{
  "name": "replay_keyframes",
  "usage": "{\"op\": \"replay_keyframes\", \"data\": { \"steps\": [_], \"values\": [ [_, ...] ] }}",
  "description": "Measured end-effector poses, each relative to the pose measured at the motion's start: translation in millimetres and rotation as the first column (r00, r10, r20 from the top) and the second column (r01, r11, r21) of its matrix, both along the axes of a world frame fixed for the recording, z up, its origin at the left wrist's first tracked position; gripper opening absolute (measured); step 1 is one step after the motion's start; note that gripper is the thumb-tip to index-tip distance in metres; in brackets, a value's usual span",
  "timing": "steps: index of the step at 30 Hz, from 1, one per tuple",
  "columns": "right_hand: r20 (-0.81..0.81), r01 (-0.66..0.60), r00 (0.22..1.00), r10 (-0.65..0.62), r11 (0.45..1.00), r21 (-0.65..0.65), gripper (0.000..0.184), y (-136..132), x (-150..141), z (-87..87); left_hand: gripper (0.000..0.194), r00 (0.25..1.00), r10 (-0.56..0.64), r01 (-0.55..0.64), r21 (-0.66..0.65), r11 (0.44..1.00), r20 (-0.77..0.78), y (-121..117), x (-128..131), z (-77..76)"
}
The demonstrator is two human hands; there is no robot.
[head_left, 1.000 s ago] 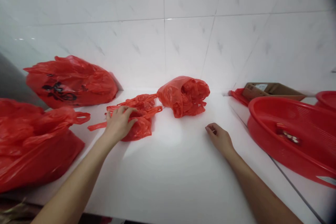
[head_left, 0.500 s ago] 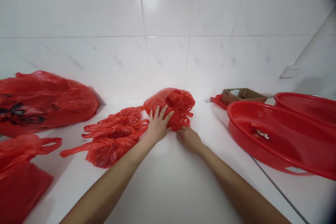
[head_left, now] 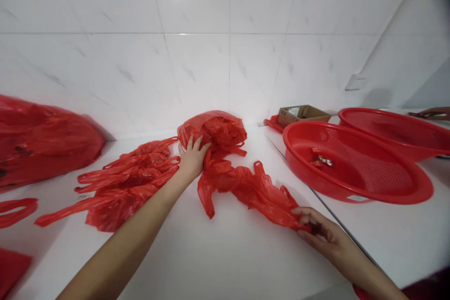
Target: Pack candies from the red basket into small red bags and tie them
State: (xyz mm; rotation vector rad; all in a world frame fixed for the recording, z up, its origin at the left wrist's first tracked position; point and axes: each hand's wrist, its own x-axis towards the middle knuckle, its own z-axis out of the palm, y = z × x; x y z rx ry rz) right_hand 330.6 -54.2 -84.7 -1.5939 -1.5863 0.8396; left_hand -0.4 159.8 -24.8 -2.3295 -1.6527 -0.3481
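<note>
My left hand [head_left: 192,158] lies with spread fingers on a crumpled bundle of red plastic bags [head_left: 213,132], pressing on its near side. My right hand [head_left: 318,229] pinches the end of a red plastic bag [head_left: 242,190], which stretches from the bundle across the white countertop [head_left: 232,253]. A flattened pile of red plastic bags [head_left: 126,187] with long handles lies just left of my left forearm. A bulging red plastic bag [head_left: 38,143] rests against the wall at the far left.
Two red mesh basins [head_left: 355,161] stand on a lower white surface to the right, the second [head_left: 390,129] behind the first. A cardboard box [head_left: 302,115] sits at the back. Another person's hand [head_left: 434,113] shows at the right edge. White tiles form the wall.
My right hand has moved from the bundle to the lower right, drawing a red bag out with it. My left hand stays on the bundle. The view has shifted slightly.
</note>
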Motion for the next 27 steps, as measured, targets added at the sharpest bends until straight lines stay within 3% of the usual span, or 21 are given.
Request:
{"op": "replay_keyframes", "data": {
  "steps": [3, 6, 10, 14, 17, 20, 22, 24, 27],
  "values": [
    [-0.038, 0.163, 0.986, -0.16, 0.982, 0.095, 0.04, -13, 3, -8.0, 0.063, 0.999, -0.016, 0.016, -0.005, 1.0, 0.03, -29, 10, 5.5],
    [0.011, 0.241, 0.969, -0.248, 0.952, 0.19, 0.036, -18, 6, -16.8, 0.075, 0.99, -0.1, 0.104, -0.036, 0.994, 0.098, -68, 17, 10.0],
    [0.106, 0.307, 0.931, -0.349, 0.906, 0.291, 0.031, -22, 9, -28.2, 0.06, 0.909, -0.311, 0.348, -0.096, 0.933, 0.278, -119, 22, 11.8],
    [0.106, 0.39, 0.888, -0.448, 0.853, 0.346, 0.03, -25, 7, -36.2, 0.05, 0.817, -0.467, 0.551, -0.22, 0.805, 0.339, -159, 33, -6.8],
    [0.132, 0.381, 0.886, -0.444, 0.861, 0.335, 0.029, -25, 2, -40.2, 0.048, 0.784, -0.552, 0.62, -0.311, 0.72, 0.284, -177, 47, -30.9],
    [0.187, 0.356, 0.882, -0.433, 0.871, 0.338, 0.029, -25, 1, -44.5, 0.016, 0.759, -0.576, 0.652, -0.347, 0.675, 0.305, -177, 60, -41.8],
    [0.21, 0.353, 0.873, -0.44, 0.867, 0.35, 0.029, -25, 2, -47.6, 0.01, 0.754, -0.532, 0.649, -0.313, 0.694, 0.384, -164, 64, -34.4],
    [0.227, 0.334, 0.874, -0.43, 0.871, 0.361, 0.028, -26, 5, -50.3, 0.01, 0.737, -0.439, 0.602, -0.207, 0.771, 0.514, -143, 62, -16.3],
    [0.23, 0.311, 0.878, -0.42, 0.865, 0.394, 0.026, -27, 5, -51.6, 0.008, 0.593, -0.312, 0.418, 0.047, 0.907, 0.742, -99, 49, 20.2]
  ]
}}
